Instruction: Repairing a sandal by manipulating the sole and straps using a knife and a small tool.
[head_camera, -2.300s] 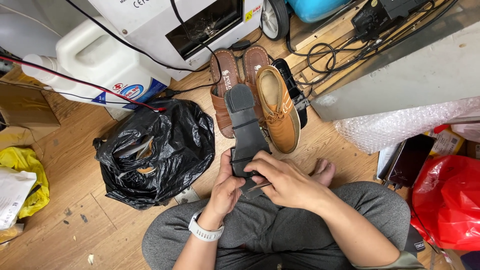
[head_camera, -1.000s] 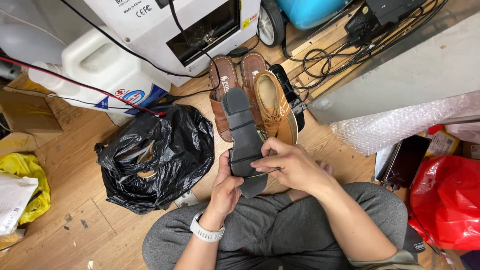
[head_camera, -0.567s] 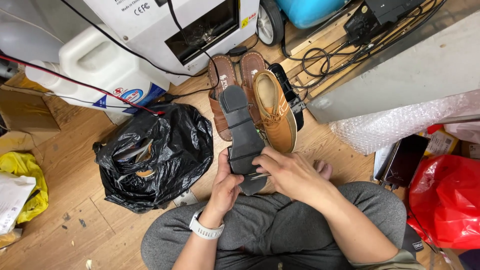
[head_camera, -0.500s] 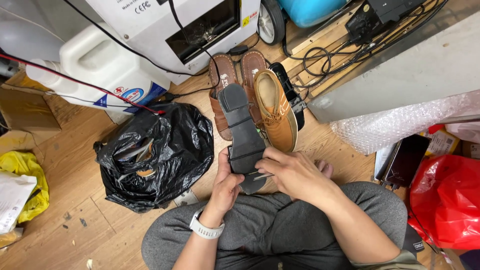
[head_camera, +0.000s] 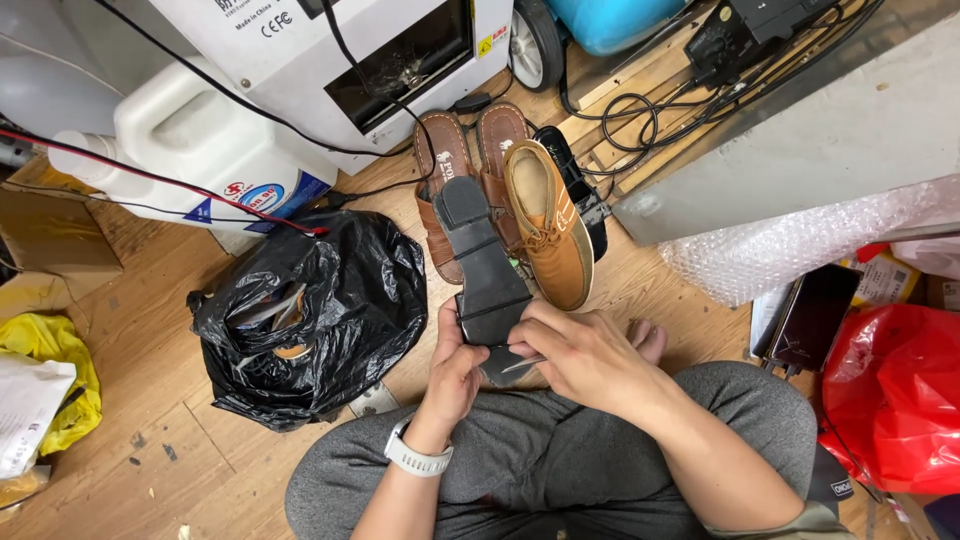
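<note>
I sit cross-legged on a wooden floor with a black shoe (head_camera: 483, 270) held sole up over my lap. My left hand (head_camera: 452, 368) grips the shoe's near end from the left and underneath. My right hand (head_camera: 580, 352) rests on the same end from the right, pinching a thin metal blade (head_camera: 525, 364) against the sole's edge. The shoe's heel points away from me, over a pair of brown sandals (head_camera: 445, 180). A tan lace-up shoe (head_camera: 550, 225) lies just right of the black sole.
A black plastic bag (head_camera: 320, 310) with items inside sits at my left. Behind stand a white jug (head_camera: 200, 150), a white machine (head_camera: 380, 60) and cables. Bubble wrap (head_camera: 800, 245), a dark phone (head_camera: 815, 315) and a red bag (head_camera: 900, 400) lie at right; a yellow bag (head_camera: 50, 380) at far left.
My right hand has shifted slightly along the near end of the sole with the blade. The black shoe has stayed in about the same place over my lap.
</note>
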